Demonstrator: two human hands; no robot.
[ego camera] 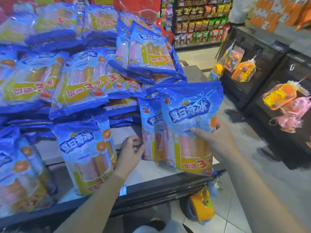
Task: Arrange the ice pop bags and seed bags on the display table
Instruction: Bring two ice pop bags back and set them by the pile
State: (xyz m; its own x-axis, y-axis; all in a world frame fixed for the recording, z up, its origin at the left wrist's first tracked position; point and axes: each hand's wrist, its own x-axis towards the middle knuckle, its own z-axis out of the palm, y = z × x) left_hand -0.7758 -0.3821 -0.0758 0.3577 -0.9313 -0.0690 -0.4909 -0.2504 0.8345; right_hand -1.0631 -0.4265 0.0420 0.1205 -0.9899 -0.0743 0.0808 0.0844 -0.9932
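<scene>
both forearms reach in from the near edge of the tabletop [151, 172]. right hand [217, 140] is closed on the front ice pop bag [188, 132], thumb across its face, fingers behind the right side, holding it upright at the near right corner. left hand [131, 152] is curled on the left edge of a second bag [151, 130] standing just behind and overlapping the first. another upright bag [87, 155] stands left of that hand, apart from it. flat stacks [67, 73] fill the far side, piled high and a little slumped. no seed bags seen for certain.

judgement: step is standing the pair in the front row. best to seat the bottom seams flat, keep faces forward, let the rear bag lean on the stack.

room: a bare strip lies between the left upright bag and the held pair. right corner is tight; the front bag's lower edge looks at the lip, so nudge it inward. hanging toys [244, 71] sit across the aisle, well apart.
</scene>
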